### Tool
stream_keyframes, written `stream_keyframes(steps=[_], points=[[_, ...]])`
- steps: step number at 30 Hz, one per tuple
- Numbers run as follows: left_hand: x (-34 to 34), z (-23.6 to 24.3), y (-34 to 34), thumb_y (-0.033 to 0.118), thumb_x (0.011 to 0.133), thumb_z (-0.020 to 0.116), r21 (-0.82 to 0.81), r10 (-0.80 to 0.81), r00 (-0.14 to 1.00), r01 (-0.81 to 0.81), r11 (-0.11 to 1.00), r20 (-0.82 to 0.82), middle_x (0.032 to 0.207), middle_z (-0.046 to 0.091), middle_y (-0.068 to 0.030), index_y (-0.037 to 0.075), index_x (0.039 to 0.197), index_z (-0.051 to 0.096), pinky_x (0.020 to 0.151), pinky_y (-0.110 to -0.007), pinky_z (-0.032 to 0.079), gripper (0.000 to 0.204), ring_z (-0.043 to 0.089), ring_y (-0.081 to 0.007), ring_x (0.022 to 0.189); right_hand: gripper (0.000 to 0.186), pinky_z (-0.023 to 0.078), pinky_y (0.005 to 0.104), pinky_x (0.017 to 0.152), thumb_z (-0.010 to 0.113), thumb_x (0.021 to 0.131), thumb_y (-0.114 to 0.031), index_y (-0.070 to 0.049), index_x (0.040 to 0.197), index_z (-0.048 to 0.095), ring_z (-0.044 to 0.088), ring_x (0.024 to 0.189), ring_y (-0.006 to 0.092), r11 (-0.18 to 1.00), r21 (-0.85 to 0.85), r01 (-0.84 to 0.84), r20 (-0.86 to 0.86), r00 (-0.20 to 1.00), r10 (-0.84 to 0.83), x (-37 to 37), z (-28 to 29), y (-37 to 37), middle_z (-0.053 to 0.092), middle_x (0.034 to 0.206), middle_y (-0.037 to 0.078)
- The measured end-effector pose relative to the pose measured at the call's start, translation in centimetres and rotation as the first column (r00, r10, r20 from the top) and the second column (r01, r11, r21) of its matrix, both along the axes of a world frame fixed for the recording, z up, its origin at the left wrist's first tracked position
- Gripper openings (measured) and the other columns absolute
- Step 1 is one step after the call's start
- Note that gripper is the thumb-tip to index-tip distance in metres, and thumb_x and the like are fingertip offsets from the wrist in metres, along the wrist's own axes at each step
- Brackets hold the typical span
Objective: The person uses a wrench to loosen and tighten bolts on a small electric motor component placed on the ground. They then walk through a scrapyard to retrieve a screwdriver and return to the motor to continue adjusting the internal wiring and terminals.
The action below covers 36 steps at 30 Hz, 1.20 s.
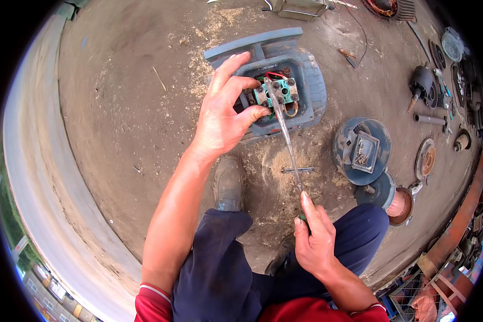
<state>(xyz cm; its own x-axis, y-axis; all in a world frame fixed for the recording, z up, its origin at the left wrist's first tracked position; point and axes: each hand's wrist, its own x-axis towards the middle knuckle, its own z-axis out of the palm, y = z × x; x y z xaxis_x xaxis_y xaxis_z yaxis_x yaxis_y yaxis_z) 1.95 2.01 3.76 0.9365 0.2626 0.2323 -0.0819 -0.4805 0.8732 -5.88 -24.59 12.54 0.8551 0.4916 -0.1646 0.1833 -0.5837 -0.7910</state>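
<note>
A blue-grey electric motor [312, 80] stands on the ground in front of me, its terminal box uncovered. Inside the box sits a teal terminal block [285, 92] with bolts, metal links and red and green wires. My left hand [220, 112] reaches in from the left, thumb and fingers curled around the block's left side. In my right hand [315, 241] is a long, slim metal tool [288, 142] with a green handle, mostly covered by my fingers. Its shaft slants up and left, and the wider far end lies over the middle of the block.
A short metal bar [299, 169] lies on the ground near my boot [229, 182]. To the right are a blue bucket [381, 139] holding a small tray [365, 152] of hardware, a copper-wound part [400, 204], a metal disc [426, 159] and scattered motor parts. A cable with a clamp [348, 56] lies beyond.
</note>
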Motion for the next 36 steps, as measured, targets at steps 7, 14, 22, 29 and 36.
stream_keyframes(steps=[7,14,22,29,36], points=[[0.0,-0.3,0.5,0.012,0.070,0.088,0.067,0.002,0.999,-0.004,0.998,0.035,0.153,0.048,-0.0120,0.006,0.109,0.065,0.116,-0.048,0.040,0.046,0.041,-0.0372,0.145,0.056,0.048,0.0327,0.066,0.062,0.090,0.009,0.002,0.145,0.054,0.055,0.070,0.0239,0.997,-0.066,0.036,-0.134,0.990,-0.045,1.1,-0.9,0.7,0.059,0.091,0.017],[-0.1,-0.3,0.3,0.009,0.068,0.088,0.037,0.017,1.000,-0.017,0.999,0.012,0.155,0.047,-0.0113,0.005,0.107,0.068,0.115,-0.046,0.041,0.044,0.044,-0.0335,0.143,0.055,0.049,0.0319,0.068,0.062,0.091,0.008,0.002,0.145,0.054,0.056,0.072,0.0236,0.997,-0.070,-0.021,-0.125,0.992,0.012,1.6,0.3,0.4,0.060,0.094,0.016],[0.0,-0.3,0.2,0.011,0.070,0.087,0.031,0.016,1.000,-0.016,0.999,0.008,0.153,0.048,-0.0108,0.005,0.108,0.066,0.114,-0.047,0.041,0.044,0.043,-0.0350,0.143,0.055,0.049,0.0322,0.068,0.064,0.089,0.009,0.003,0.143,0.055,0.056,0.073,0.0241,0.991,-0.117,-0.062,-0.106,0.993,0.050,0.7,1.1,-3.1,0.059,0.090,0.016],[0.0,-0.3,0.2,0.012,0.070,0.087,0.059,0.019,1.000,-0.020,0.998,0.018,0.153,0.048,-0.0102,0.006,0.109,0.066,0.115,-0.047,0.041,0.045,0.042,-0.0350,0.144,0.055,0.052,0.0334,0.073,0.064,0.089,0.008,0.000,0.143,0.056,0.061,0.077,0.0269,0.995,-0.090,-0.045,-0.156,0.987,0.031,2.2,-0.1,-2.4,0.062,0.095,0.018],[-0.1,0.3,0.1,0.010,0.070,0.087,0.035,0.005,1.000,-0.005,0.999,-0.015,0.155,0.046,-0.0110,0.005,0.109,0.066,0.115,-0.046,0.041,0.044,0.041,-0.0339,0.145,0.057,0.052,0.0326,0.068,0.061,0.091,0.009,0.001,0.147,0.052,0.060,0.070,0.0222,0.999,-0.011,0.041,-0.139,0.989,-0.042,4.1,0.3,-0.6,0.064,0.098,0.016]])
